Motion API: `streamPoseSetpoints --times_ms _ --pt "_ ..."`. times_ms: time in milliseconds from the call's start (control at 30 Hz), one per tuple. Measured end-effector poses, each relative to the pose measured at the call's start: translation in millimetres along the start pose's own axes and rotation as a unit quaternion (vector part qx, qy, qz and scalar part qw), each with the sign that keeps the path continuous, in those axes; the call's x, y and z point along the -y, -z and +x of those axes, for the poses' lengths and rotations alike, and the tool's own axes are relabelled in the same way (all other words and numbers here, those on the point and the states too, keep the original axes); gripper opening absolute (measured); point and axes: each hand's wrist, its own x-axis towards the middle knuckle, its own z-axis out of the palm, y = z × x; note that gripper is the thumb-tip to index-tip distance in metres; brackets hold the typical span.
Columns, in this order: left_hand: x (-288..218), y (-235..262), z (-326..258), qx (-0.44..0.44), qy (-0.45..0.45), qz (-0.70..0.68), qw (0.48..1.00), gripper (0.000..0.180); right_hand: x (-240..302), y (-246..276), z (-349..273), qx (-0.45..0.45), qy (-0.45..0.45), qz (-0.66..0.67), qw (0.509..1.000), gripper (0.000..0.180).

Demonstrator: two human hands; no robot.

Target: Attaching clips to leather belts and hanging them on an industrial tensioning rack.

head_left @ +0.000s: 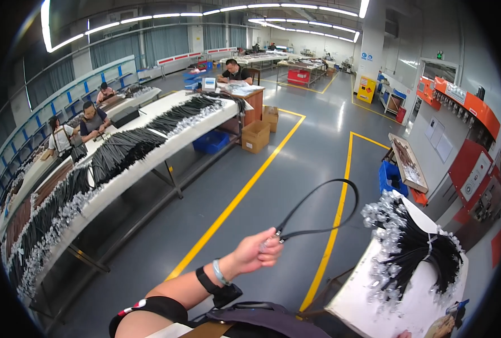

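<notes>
Out in front of me, my left hand [260,249] is closed in a fist around the two ends of a narrow black strap [353,194]. A bit of shiny metal shows where the strap meets the fingers. The rest of it bends into a wide loop in the air, to the right of the fist. At the lower right rim, what seems to be part of my right hand [441,328] shows beside a small blue object [458,307]; its fingers are too unclear to read. Close by, a tied bundle of black straps [414,248] with clear-wrapped ends lies on a white-topped table [346,298].
At left runs a long table [132,174] piled with black and brown straps; several people sit beyond it. Cardboard boxes [255,137] and a blue bin [211,142] stand near its far end. Orange-red machines [476,169] and another blue bin [391,177] are on the right.
</notes>
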Motion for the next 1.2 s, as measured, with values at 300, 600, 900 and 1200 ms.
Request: streamPoseSetpoints --times_ms 300,600,900,1200 --pt "-25.3 6.8 -67.8 0.044 0.073 -0.001 0.996 0.04 147.8 -172.1 -142.7 0.072 0.472 0.037 0.878 0.014" --pt "-15.1 -11.5 -112.3 0.017 0.109 0.004 0.994 0.039 246.8 -208.7 -200.9 0.121 0.606 -0.02 0.786 0.028" --pt "48.9 -58.0 -125.8 0.061 0.162 -0.019 0.985 0.042 208.5 -139.0 -204.0 0.126 0.63 -0.161 0.749 0.032" --pt "95.2 -92.1 -138.1 0.075 0.259 -0.02 0.963 0.042 187.8 -78.9 -220.5 0.13 0.647 -0.185 0.728 0.018"
